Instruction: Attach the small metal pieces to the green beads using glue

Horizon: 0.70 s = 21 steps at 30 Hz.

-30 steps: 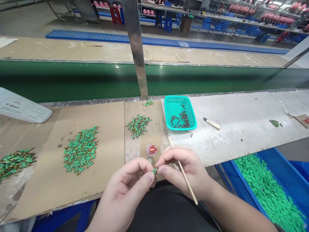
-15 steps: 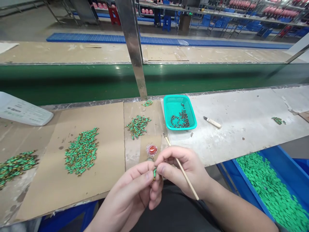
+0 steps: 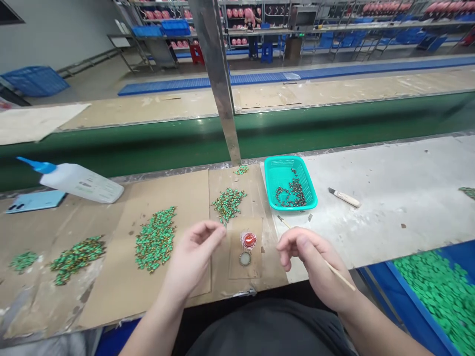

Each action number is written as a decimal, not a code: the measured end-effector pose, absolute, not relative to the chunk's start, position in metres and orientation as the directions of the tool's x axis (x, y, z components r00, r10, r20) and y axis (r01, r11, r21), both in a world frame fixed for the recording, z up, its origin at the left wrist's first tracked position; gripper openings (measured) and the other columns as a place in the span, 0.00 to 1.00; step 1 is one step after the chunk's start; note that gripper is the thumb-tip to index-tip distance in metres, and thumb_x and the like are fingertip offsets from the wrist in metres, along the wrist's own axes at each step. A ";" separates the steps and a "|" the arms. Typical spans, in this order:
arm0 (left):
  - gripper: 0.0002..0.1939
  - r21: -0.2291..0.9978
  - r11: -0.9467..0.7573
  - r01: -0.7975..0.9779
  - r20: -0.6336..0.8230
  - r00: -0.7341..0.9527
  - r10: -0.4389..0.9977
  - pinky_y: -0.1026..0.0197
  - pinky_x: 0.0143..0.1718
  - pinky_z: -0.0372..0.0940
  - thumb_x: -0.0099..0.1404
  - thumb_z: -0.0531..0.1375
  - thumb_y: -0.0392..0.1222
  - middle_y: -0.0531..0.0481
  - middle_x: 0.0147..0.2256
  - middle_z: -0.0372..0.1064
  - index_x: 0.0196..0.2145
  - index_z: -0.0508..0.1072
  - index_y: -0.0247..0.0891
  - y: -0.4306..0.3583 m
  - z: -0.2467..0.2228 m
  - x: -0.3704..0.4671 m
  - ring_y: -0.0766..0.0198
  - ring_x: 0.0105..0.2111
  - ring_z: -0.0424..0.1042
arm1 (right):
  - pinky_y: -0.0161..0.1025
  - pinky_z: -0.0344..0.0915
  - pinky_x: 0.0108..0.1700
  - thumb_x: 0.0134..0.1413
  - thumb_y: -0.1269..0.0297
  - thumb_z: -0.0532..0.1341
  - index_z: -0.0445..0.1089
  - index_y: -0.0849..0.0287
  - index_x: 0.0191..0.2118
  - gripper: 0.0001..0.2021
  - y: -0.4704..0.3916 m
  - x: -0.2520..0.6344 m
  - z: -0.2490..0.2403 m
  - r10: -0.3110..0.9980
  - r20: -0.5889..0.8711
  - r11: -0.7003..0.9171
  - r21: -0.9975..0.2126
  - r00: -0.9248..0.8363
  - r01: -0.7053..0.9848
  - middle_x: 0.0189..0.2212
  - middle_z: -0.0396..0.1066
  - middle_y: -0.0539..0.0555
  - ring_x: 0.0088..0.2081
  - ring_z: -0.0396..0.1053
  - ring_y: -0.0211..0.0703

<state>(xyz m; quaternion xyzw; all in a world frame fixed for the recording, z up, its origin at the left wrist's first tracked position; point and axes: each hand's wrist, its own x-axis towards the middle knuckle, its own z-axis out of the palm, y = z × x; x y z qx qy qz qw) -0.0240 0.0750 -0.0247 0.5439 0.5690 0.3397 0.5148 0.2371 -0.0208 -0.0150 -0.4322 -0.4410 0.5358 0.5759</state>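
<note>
My left hand [image 3: 196, 254] has its thumb and index finger pinched together at the near edge of a small pile of green and gold-brown pieces [image 3: 229, 201]. Whatever lies between those fingertips is too small to make out. Over the table's front edge, my right hand [image 3: 315, 264] is curled around a thin paintbrush [image 3: 339, 276] with a pale wooden handle. Its dark tip points away from me. Between the hands, a glossy red blob [image 3: 250, 240] and a bottle cap with pale contents [image 3: 245, 258] sit on a cardboard piece [image 3: 237, 272].
A turquoise basket [image 3: 272, 185] holds small dark pieces. Right of it lies a short flat brush [image 3: 345, 197]. More green pieces [image 3: 156, 240] lie leftward, near a white bottle [image 3: 83, 183] and a phone [image 3: 35, 201]. A blue bin [image 3: 404, 296] of green pieces stands low right.
My hands have come apart from the small green piece they held together. The left moved to the small pile; the right drew away with the paintbrush. The view shifted left and up.
</note>
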 end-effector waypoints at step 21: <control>0.21 0.370 0.143 0.918 -0.122 -0.104 0.987 0.39 0.58 0.83 0.82 0.71 0.50 0.39 0.64 0.81 0.66 0.80 0.40 0.193 -0.041 -0.129 0.47 0.57 0.84 | 0.45 0.75 0.44 0.79 0.32 0.62 0.87 0.48 0.47 0.26 -0.035 0.269 -0.057 0.986 -0.058 -0.068 -0.996 0.159 0.059 0.35 0.75 0.56 0.40 0.74 0.53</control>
